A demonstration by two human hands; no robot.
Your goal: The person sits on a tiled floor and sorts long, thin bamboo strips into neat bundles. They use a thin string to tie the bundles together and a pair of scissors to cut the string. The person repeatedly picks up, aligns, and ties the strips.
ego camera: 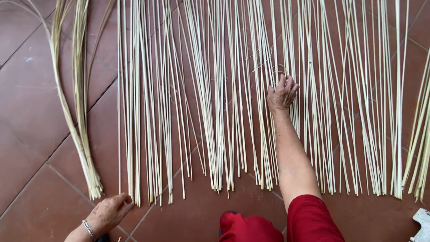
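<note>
Many long pale straw-coloured strips [224, 112] lie side by side on a red-brown tiled floor [27, 112], running away from me. My right hand [282, 93] reaches out over the middle of them, fingers curled onto a few strips; whether it grips one I cannot tell. Down at the near left, my left hand [109, 213] rests on the tiles with a silver bracelet [88, 227] at the wrist. Its fingertips touch the near ends of the leftmost strips. A red sleeve [309, 219] covers my right upper arm.
A separate curved bundle of strips [80, 134] lies to the left, bending away at the top. More strips [419, 148] lie slanted at the right edge. A pale grey object [422, 222] shows at the bottom right corner. Red cloth [246, 228] sits at the bottom centre.
</note>
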